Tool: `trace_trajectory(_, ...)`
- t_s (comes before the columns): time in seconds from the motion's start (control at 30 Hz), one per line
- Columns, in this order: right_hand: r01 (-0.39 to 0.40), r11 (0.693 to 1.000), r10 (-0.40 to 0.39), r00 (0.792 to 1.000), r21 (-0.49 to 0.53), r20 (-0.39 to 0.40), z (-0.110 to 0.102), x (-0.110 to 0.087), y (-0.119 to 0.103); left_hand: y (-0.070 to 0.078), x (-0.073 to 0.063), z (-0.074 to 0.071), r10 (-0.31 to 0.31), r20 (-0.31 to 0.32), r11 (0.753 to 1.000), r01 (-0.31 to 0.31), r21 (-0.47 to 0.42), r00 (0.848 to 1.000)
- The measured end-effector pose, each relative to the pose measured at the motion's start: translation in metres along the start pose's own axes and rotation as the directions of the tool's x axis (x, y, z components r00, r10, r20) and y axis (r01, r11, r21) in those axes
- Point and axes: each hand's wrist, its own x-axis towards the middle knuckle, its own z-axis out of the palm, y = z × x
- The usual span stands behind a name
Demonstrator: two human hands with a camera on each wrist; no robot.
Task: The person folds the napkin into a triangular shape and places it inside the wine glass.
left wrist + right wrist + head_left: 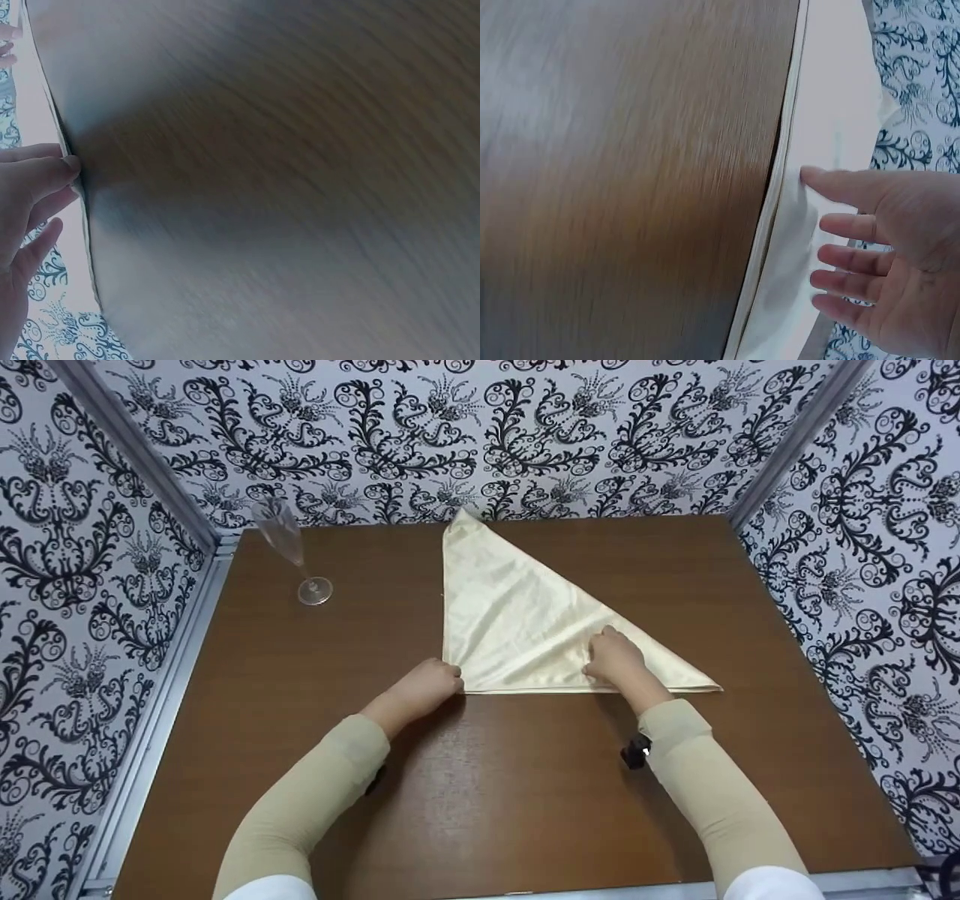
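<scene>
A cream satin cloth napkin (517,607), folded into a triangle, lies on the brown table. At its near left corner my left hand (429,684) pinches the edge; the left wrist view shows that hand (34,191) with thumb and fingertips together at the cloth's border. My right hand (616,660) is over the right part of the napkin, just behind the near folded edge. In the right wrist view the thumb of this hand (907,255) reaches onto the cloth (840,90), with the other fingers spread loosely and slightly bent. Layered edges show along the near fold.
An upright clear champagne flute (314,590) stands at the back left of the table (480,802). Black-and-white patterned panels (480,435) rise behind the table and on both sides. The napkin's far tip reaches the table's back edge.
</scene>
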Motion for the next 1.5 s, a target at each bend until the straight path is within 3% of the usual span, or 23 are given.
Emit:
trace_trajectory(0.33, 0.028, 0.997, -0.030, 0.999, -0.078, -0.013, 0.000, -0.004, -0.015, 0.004, -0.006, -0.008, 0.038, -0.004, 0.997, -0.038, -0.063, 0.999)
trace_trajectory(0.6, 0.073, 0.997, -0.073, 0.997, 0.032, 0.006, 0.005, -0.006, -0.016, 0.007, -0.007, -0.009, 0.009, 0.022, 0.997, -0.008, -0.074, 1.000)
trace_trajectory(1.03, 0.137, 0.977, -0.135, 0.991, 0.161, -0.022, 0.007, 0.011, -0.003, 0.010, -0.002, -0.005, 0.046, -0.043, 0.997, -0.049, -0.056, 0.998)
trace_trajectory(1.13, 0.148, 0.980, -0.141, 0.988, 0.129, -0.061, 0.009, 0.015, -0.003, 0.013, 0.000, -0.003, 0.052, -0.071, 0.998, -0.053, -0.023, 0.996)
trace_trajectory(1.27, 0.159, 0.987, -0.157, 0.980, 0.009, -0.124, 0.012, 0.016, -0.009, 0.017, 0.005, -0.002, 0.050, -0.098, 0.999, -0.050, 0.004, 0.994)
trace_trajectory(1.37, 0.161, 0.983, -0.172, 0.973, -0.085, -0.152, 0.013, 0.013, -0.015, 0.019, 0.009, -0.002, 0.051, -0.096, 0.999, -0.050, 0.014, 0.994)
trace_trajectory(1.5, 0.174, 0.976, -0.193, 0.968, -0.129, -0.159, 0.015, 0.008, -0.023, 0.023, 0.014, -0.004, 0.055, -0.077, 0.998, -0.054, 0.008, 0.996)
